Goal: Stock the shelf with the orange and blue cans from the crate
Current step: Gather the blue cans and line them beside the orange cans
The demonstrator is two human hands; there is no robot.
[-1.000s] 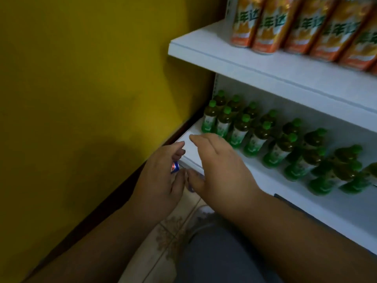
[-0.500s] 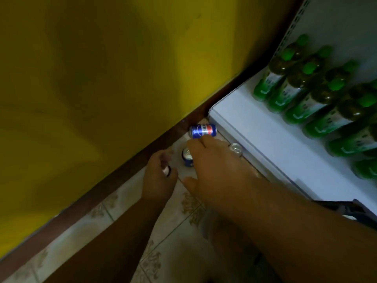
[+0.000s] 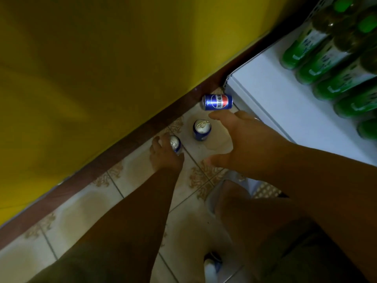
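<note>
Raised since the earlier frame, the right hand [image 3: 242, 139] spreads open above an upright blue aluminium can [image 3: 202, 130]; left hand [image 3: 166, 154] grips another blue can [image 3: 175, 144].

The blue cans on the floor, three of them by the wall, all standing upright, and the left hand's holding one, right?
Not quite. The head view shows one blue can lying on its side near the shelf corner. Another stands upright, and the left hand does hold the third.
</note>
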